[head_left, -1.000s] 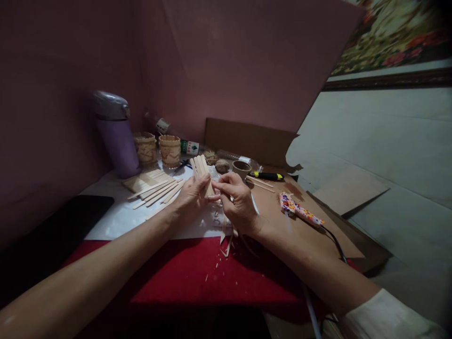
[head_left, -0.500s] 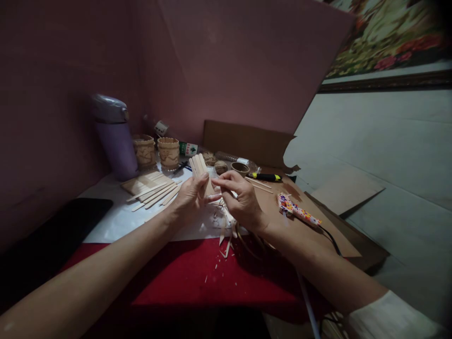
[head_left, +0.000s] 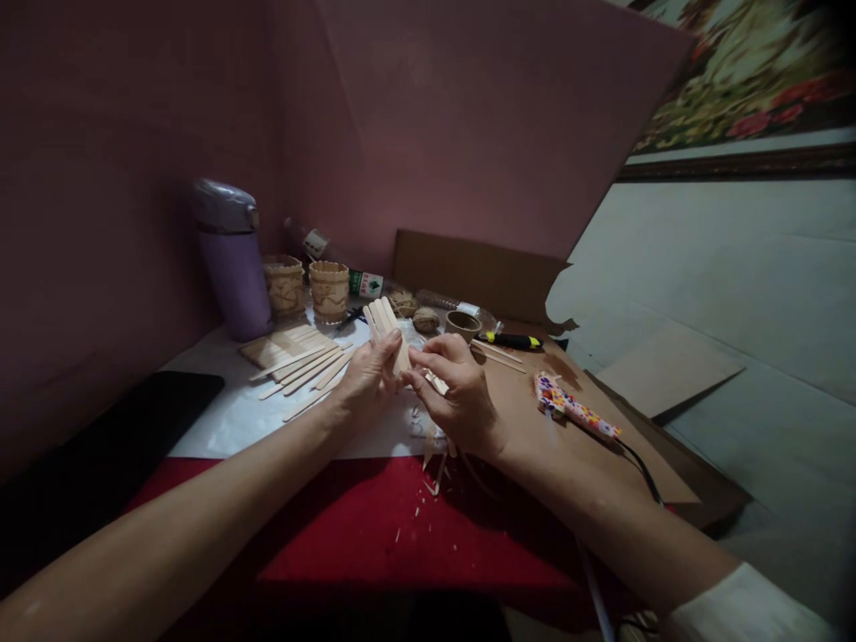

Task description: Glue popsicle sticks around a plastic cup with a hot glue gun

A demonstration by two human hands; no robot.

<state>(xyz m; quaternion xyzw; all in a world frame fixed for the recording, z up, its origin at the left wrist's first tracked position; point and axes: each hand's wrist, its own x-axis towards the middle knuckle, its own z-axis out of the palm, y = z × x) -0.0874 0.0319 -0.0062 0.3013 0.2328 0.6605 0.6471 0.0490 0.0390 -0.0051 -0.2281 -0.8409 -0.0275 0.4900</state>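
Observation:
My left hand [head_left: 372, 370] is closed around a small row of wooden craft sticks [head_left: 383, 319], their rounded ends pointing up and away. Against the near right edge of these sticks, my right hand [head_left: 458, 383] has its thumb and fingers pinched together; whatever lies between the fingertips is too small or hidden to make out. Left of my hands, more loose craft sticks [head_left: 311, 370] lie fanned beside a flat panel of joined sticks [head_left: 284, 346]. Splinters and stick scraps [head_left: 436, 473] are scattered below my right hand.
At the back left stand a purple bottle [head_left: 235, 276] and two carved wooden cups [head_left: 329, 292]. Twine balls [head_left: 425, 320], a small round pot [head_left: 463, 324] and a black-yellow utility knife [head_left: 512, 341] lie behind my hands. A flower-patterned glue gun [head_left: 575, 408] rests on cardboard [head_left: 508, 406] at right.
My right fingers have come in from stretched to pinched at the sticks' edge. My left hand keeps its hold. The whole view has shifted slightly.

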